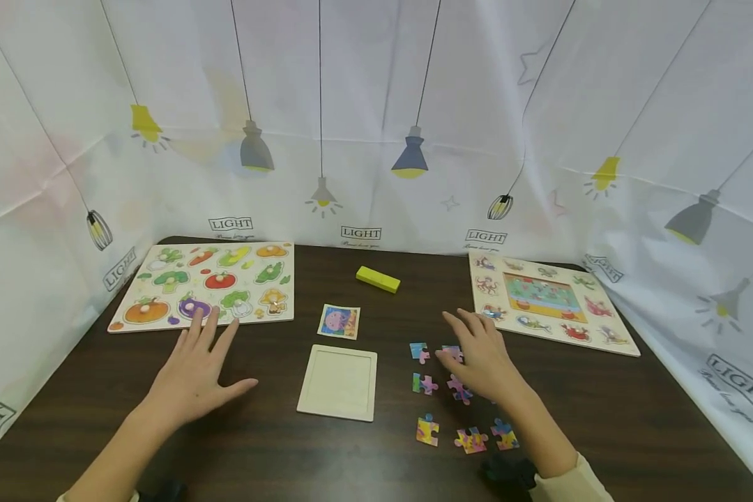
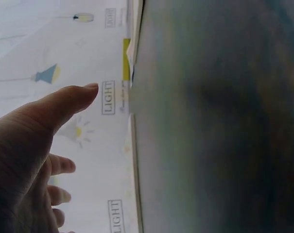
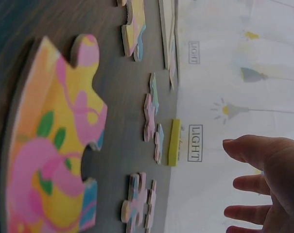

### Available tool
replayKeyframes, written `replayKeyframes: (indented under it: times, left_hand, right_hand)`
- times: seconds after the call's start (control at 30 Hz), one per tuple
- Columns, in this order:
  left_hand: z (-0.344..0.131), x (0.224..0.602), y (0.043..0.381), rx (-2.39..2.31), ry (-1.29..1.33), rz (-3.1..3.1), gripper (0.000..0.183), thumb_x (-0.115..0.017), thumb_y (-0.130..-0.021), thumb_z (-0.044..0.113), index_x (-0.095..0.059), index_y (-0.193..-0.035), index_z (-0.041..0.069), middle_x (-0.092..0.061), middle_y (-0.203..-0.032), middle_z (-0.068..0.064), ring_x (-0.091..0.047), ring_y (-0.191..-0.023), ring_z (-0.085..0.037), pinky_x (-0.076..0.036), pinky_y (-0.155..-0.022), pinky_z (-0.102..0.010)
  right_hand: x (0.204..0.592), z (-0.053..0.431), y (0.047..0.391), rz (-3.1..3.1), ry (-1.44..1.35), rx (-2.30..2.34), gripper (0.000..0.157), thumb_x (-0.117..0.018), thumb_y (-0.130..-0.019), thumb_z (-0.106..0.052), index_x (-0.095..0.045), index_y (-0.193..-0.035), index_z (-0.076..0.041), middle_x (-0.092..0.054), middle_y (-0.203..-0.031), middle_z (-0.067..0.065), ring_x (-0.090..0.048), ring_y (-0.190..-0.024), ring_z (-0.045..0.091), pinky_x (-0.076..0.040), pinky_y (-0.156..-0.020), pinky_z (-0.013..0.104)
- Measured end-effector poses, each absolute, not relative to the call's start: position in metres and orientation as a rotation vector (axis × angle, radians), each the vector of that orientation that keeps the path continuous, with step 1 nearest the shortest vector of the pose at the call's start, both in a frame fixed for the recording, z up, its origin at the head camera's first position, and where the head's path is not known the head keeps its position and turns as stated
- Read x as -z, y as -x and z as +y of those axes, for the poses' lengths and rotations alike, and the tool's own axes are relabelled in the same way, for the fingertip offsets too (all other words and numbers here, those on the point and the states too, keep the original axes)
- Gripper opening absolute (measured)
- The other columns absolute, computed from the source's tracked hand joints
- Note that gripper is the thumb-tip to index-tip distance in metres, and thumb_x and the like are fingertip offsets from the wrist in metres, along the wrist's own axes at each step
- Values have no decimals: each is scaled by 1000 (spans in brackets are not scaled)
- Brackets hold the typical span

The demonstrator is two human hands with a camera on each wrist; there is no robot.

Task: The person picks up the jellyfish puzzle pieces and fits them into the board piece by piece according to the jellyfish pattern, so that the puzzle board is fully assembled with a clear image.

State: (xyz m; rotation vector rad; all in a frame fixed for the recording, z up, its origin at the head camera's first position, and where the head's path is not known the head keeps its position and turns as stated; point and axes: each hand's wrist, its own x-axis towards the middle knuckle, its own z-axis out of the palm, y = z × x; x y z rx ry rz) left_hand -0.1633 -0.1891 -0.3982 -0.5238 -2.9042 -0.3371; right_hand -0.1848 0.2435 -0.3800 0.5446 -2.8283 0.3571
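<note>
My left hand (image 1: 191, 380) is spread with fingers straight, its fingertips at the near edge of the vegetable puzzle board (image 1: 203, 275). It holds nothing; the left wrist view also shows its thumb (image 2: 69, 104) extended. Over the loose jigsaw pieces (image 1: 427, 430) my right hand (image 1: 486, 359) is relaxed and holds nothing, partly hiding some of them. In the right wrist view a large pink and yellow jigsaw piece (image 3: 54, 155) lies close to the camera. Between the hands lie a pale square frame (image 1: 337, 383) with a recessed middle and a small picture card (image 1: 339, 321).
A yellow block (image 1: 378, 279) lies at the back of the dark table (image 1: 251, 453). At the right is a sea-animal puzzle board (image 1: 546, 300). A white curtain (image 1: 364, 90) printed with lamps surrounds the table's back and sides.
</note>
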Motion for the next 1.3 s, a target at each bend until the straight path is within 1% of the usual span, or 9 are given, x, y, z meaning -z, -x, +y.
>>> replayKeyframes:
  times: [0.1,0.23,0.43,0.57,0.7,0.83,0.93,1.07,1.3]
  left_hand:
    - [-183,408,162,362,571,-2892,95,-59,-76,63,-31,-141,0,-11,-147,-29,1,-135,-44,-17,-100,-62]
    - [-174,421,159,365,649,-2887,92,-59,-76,63,-35,-139,0,-17,-145,-29,-8,-134,-45,-20,-99,-61]
    - [-162,432,153,384,711,-2932,88,-56,-78,64,-38,-139,3,-21,-147,-23,-12,-134,-42,-19,-101,-59]
    - [-155,438,150,449,778,-2931,81,-51,-83,61,-38,-139,4,-23,-147,-19,-13,-135,-38,-19,-102,-57]
    - [-144,443,145,550,882,-2941,77,-48,-88,55,-27,-144,7,-23,-149,-12,-13,-137,-29,-12,-105,-55]
    - [-136,446,140,611,946,-2910,78,-50,-90,49,-16,-147,8,-26,-148,-8,-19,-137,-23,-8,-105,-56]
    - [-134,448,138,622,970,-2856,75,-54,-90,43,-19,-146,7,-30,-146,-8,-23,-135,-24,-9,-104,-57]
    - [-133,449,138,644,995,-2821,69,-56,-90,38,-25,-145,9,-33,-145,-5,-25,-135,-22,-12,-104,-56]
    - [-131,451,141,620,1077,-2667,53,-61,-87,28,-45,-134,10,-47,-133,-2,-35,-129,-24,-24,-101,-54]
  right_hand:
    - [383,236,187,-2845,-577,-337,62,-64,-84,-32,-42,-135,-4,-40,-133,22,-34,-119,41,-28,-92,61]
    - [386,228,191,-2865,-604,-328,60,-64,-84,-34,-45,-133,-4,-45,-130,21,-38,-117,40,-33,-90,59]
    - [395,222,196,-2887,-637,-390,55,-64,-85,-29,-48,-131,-2,-46,-128,22,-38,-116,41,-33,-89,59]
    - [402,222,198,-2908,-648,-430,53,-62,-87,-28,-48,-130,-2,-47,-127,22,-38,-116,42,-33,-90,60]
    - [408,223,201,-2952,-654,-461,52,-61,-87,-28,-48,-130,-1,-47,-127,21,-40,-116,41,-34,-91,57]
    - [414,226,203,-2976,-655,-447,51,-62,-87,-28,-49,-129,-2,-49,-125,20,-43,-113,38,-37,-90,53]
    - [417,227,204,-2958,-656,-421,50,-62,-87,-27,-50,-128,-1,-51,-122,18,-45,-110,37,-38,-88,54]
    - [421,227,207,-2934,-641,-382,46,-63,-86,-28,-54,-123,-1,-51,-120,16,-45,-108,35,-38,-84,53]
    - [426,230,208,-2903,-574,-427,37,-63,-86,-28,-59,-116,-7,-51,-117,11,-44,-104,32,-30,-82,56]
